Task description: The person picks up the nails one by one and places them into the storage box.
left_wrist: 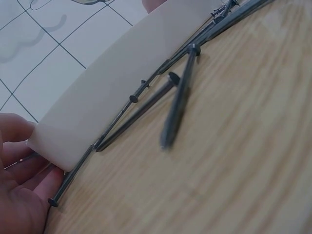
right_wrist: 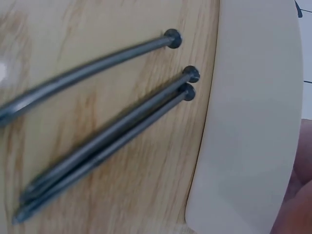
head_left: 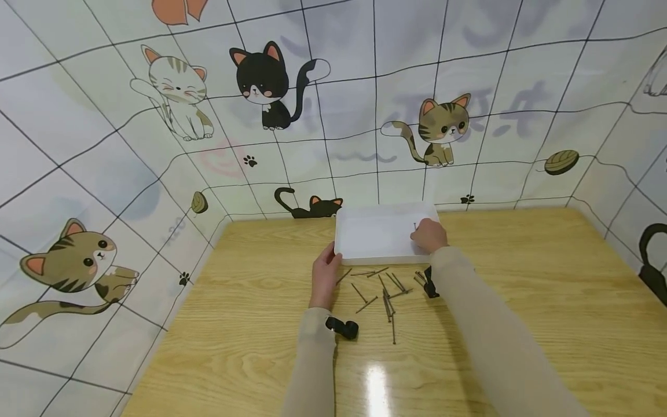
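Note:
A shallow white tray (head_left: 372, 231) sits at the back of the table. My left hand (head_left: 325, 277) grips its front left corner; in the left wrist view the fingers (left_wrist: 29, 168) wrap around that corner. Over the tray's right side is my right hand (head_left: 431, 234), fingers curled, pinching a nail (head_left: 415, 226) whose end pokes up past the fingers. Most of that nail is hidden by the hand. In front of the tray several loose steel nails (head_left: 393, 329) lie scattered, one nail (left_wrist: 73, 178) close by my left fingers. Three nails (right_wrist: 87, 73) show in the right wrist view beside the tray's wall.
The wooden table (head_left: 250, 324) meets a cat-patterned wall covering (head_left: 349, 116) at the back and left. Black wrist cameras are strapped to both sleeves, the left camera (head_left: 342, 328) just left of the nails. Light glares on the table near the front.

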`<action>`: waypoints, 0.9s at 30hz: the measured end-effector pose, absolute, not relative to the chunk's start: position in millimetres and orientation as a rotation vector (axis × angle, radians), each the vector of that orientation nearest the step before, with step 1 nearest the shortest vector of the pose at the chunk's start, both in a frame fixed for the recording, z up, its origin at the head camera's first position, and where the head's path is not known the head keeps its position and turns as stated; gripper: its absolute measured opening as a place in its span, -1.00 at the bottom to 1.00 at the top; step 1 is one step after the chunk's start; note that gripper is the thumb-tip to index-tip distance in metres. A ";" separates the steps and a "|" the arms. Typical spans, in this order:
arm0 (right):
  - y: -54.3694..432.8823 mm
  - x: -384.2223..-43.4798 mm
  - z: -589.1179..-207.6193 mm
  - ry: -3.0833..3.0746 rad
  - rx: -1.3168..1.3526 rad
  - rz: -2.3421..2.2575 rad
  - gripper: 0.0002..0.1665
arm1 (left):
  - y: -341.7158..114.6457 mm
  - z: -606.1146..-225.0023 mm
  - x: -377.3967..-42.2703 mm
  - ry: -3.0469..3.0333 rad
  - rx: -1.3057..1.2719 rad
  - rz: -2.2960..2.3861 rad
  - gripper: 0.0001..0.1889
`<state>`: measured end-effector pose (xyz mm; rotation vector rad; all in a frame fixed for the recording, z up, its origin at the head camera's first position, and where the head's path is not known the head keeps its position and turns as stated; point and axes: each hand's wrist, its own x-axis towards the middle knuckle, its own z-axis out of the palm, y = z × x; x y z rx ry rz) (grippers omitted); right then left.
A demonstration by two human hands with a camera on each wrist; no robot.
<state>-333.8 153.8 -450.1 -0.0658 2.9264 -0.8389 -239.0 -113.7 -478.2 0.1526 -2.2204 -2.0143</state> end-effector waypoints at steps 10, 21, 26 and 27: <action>157.4 -344.3 -463.9 2.910 -0.172 -0.766 -0.83 | -113.2 -479.7 -240.1 -2.195 0.152 -2.017 -0.56; 153.3 -329.2 -451.2 2.922 -0.211 -0.733 -0.76 | -112.1 -480.3 -238.7 -2.210 0.145 -2.022 -0.55; 147.9 -316.4 -434.6 2.858 -0.175 -0.746 -0.66 | -113.2 -478.7 -238.0 -2.227 0.161 -2.005 -0.53; 146.7 -314.1 -431.7 2.842 -0.178 -0.756 -0.63 | -113.9 -478.7 -237.7 -2.232 0.171 -1.993 -0.53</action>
